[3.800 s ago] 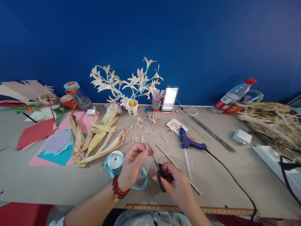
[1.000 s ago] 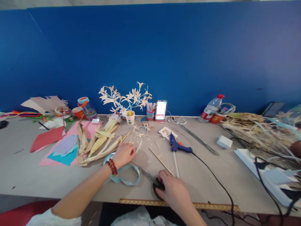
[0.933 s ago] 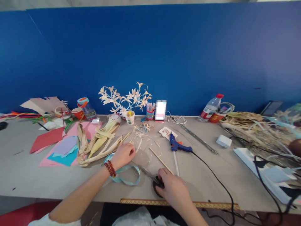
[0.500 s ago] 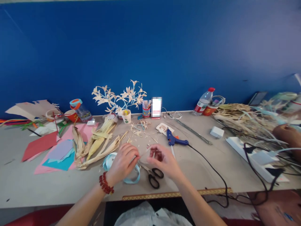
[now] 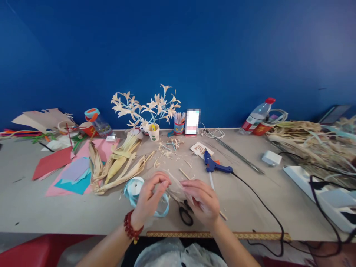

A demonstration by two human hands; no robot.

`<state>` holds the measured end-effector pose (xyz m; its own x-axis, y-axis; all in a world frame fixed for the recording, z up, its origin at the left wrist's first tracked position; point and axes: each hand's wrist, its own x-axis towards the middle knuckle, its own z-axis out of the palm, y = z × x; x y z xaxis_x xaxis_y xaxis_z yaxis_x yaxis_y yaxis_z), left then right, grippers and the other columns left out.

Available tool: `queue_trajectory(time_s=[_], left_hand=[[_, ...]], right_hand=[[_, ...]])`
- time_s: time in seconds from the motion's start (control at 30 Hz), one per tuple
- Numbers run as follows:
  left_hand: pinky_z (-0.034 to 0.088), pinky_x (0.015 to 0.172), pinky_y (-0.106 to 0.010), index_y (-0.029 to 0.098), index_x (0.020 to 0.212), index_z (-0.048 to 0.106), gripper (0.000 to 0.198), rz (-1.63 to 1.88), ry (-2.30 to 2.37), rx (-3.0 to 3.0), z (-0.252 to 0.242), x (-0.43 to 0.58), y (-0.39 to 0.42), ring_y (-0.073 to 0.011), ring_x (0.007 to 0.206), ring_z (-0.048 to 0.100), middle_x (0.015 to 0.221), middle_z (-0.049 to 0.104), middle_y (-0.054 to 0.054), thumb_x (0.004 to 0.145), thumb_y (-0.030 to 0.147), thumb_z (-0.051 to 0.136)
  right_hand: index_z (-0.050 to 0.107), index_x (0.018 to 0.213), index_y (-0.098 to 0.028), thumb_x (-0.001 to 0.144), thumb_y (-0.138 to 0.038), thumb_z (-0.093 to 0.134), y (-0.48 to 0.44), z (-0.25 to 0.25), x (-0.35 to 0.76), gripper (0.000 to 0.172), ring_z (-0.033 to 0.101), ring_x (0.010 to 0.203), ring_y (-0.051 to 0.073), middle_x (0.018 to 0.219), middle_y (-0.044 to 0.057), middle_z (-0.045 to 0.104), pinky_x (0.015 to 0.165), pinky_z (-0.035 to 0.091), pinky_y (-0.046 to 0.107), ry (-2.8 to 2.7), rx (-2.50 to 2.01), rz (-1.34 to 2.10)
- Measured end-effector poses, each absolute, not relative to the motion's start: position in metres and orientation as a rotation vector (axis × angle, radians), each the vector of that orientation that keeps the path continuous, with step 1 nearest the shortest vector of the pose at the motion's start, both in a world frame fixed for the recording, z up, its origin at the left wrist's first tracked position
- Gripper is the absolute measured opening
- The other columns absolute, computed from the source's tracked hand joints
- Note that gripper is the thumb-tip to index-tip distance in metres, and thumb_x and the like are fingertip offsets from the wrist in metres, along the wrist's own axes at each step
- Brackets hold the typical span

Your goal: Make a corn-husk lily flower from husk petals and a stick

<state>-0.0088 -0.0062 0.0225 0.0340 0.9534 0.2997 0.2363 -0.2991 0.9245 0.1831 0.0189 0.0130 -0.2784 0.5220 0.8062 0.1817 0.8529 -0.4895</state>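
My left hand (image 5: 150,198), with a red bead bracelet at the wrist, and my right hand (image 5: 204,202) are raised just above the table's near edge. Both pinch a thin pale strip of corn husk (image 5: 174,181) stretched between them. Black-handled scissors (image 5: 185,213) lie on the table (image 5: 41,211) under my right hand. A roll of light blue ribbon (image 5: 135,187) with a loose loop sits just left of my left hand. A thin wooden stick (image 5: 185,173) lies behind my right hand.
Dried corn husks (image 5: 116,167) and coloured paper sheets (image 5: 66,170) lie to the left. A husk-flower arrangement in a cup (image 5: 154,128) stands at the back. A blue glue gun (image 5: 215,167) with a black cord lies right of centre. More husks (image 5: 314,142), a water bottle (image 5: 258,115) and a power strip (image 5: 322,193) fill the right.
My right hand laid the scissors down on the table and joined my left hand. Both hands now hold a husk strip between them. The head camera has shifted slightly.
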Motion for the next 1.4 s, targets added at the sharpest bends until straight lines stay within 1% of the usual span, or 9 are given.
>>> queue_trajectory(time_s=[0.23, 0.57, 0.63, 0.73, 0.83, 0.9, 1.07, 1.27, 1.4], left_hand=[[0.043, 0.072, -0.022, 0.017, 0.085, 0.063, 0.010, 1.280, 0.996, 1.001, 0.017, 0.011, -0.005, -0.0114, 0.076, 0.052, 0.082, 0.058, -0.001, 0.086, 0.026, 0.065], [0.041, 0.071, -0.028, 0.018, 0.073, 0.051, 0.031, 1.170, 1.156, 1.410, 0.014, -0.040, -0.063, -0.0153, 0.073, 0.053, 0.074, 0.053, -0.002, 0.098, 0.031, 0.039], [0.039, 0.068, -0.026, 0.018, 0.071, 0.050, 0.032, 0.977, 1.315, 1.567, 0.019, -0.074, -0.080, -0.0146, 0.071, 0.051, 0.073, 0.053, -0.001, 0.097, 0.033, 0.041], [0.036, 0.061, -0.023, 0.019, 0.072, 0.058, 0.027, 0.346, 1.462, 1.707, 0.029, -0.127, -0.107, -0.0138, 0.067, 0.053, 0.073, 0.059, 0.000, 0.090, 0.039, 0.054], [0.035, 0.057, -0.023, 0.022, 0.083, 0.064, 0.024, 0.115, 1.806, 1.689, 0.035, -0.158, -0.121, -0.0148, 0.062, 0.054, 0.072, 0.063, 0.002, 0.079, 0.046, 0.065], [0.040, 0.060, -0.025, 0.023, 0.093, 0.064, 0.025, 0.147, 1.942, 1.723, 0.036, -0.163, -0.114, -0.0163, 0.065, 0.058, 0.076, 0.065, 0.000, 0.086, 0.046, 0.057], [0.044, 0.089, -0.038, 0.021, 0.100, 0.063, 0.025, 0.541, 2.184, 2.177, 0.027, -0.155, -0.054, -0.0259, 0.101, 0.060, 0.104, 0.067, -0.009, 0.094, 0.036, 0.044], [0.044, 0.085, -0.042, 0.019, 0.095, 0.067, 0.020, 0.001, 2.256, 2.251, 0.014, -0.150, -0.010, -0.0298, 0.101, 0.059, 0.095, 0.068, -0.011, 0.090, 0.022, 0.047], [0.044, 0.086, -0.042, 0.018, 0.092, 0.065, 0.023, 0.123, 2.294, 2.279, 0.023, -0.150, -0.012, -0.0282, 0.096, 0.060, 0.091, 0.068, -0.010, 0.094, 0.024, 0.042]], right_hand=[[0.069, 0.105, -0.023, 0.084, -0.001, 0.053, 0.015, 0.001, 0.182, 0.035, 0.069, 0.094, 0.019, 0.101, 0.009, 0.072, 0.079, 0.057, 0.030, -1.877, -0.577, 0.456], [0.067, 0.106, -0.019, 0.085, -0.010, 0.060, -0.012, 0.008, 0.178, 0.024, 0.069, 0.081, 0.016, 0.091, 0.007, 0.074, 0.074, 0.055, 0.026, -2.109, -0.402, 0.612], [0.066, 0.106, -0.019, 0.086, -0.011, 0.062, -0.012, 0.008, 0.179, 0.022, 0.070, 0.081, 0.017, 0.092, 0.007, 0.075, 0.074, 0.055, 0.026, -2.166, -0.415, 0.612], [0.066, 0.106, -0.020, 0.088, -0.011, 0.059, -0.005, 0.003, 0.187, 0.021, 0.070, 0.082, 0.016, 0.091, 0.006, 0.074, 0.075, 0.055, 0.025, -2.179, -0.495, 0.673], [0.066, 0.102, -0.021, 0.090, -0.012, 0.057, 0.002, -0.002, 0.194, 0.017, 0.070, 0.081, 0.016, 0.087, 0.005, 0.073, 0.075, 0.054, 0.025, -2.132, -0.635, 0.720], [0.065, 0.099, -0.021, 0.092, -0.015, 0.056, 0.004, -0.006, 0.194, 0.014, 0.069, 0.079, 0.017, 0.086, 0.005, 0.072, 0.072, 0.053, 0.026, -2.128, -0.723, 0.749], [0.066, 0.097, -0.021, 0.094, -0.016, 0.052, -0.003, -0.008, 0.189, 0.015, 0.067, 0.075, 0.017, 0.085, 0.005, 0.072, 0.069, 0.051, 0.026, -2.228, -0.734, 0.794], [0.066, 0.100, -0.021, 0.094, -0.018, 0.052, -0.009, -0.010, 0.207, 0.015, 0.068, 0.073, 0.017, 0.082, 0.006, 0.072, 0.067, 0.051, 0.026, -2.234, -0.807, 0.676], [0.066, 0.099, -0.021, 0.094, -0.019, 0.053, -0.008, -0.015, 0.214, 0.014, 0.067, 0.069, 0.017, 0.079, 0.005, 0.071, 0.064, 0.051, 0.026, -2.180, -0.865, 0.673]])
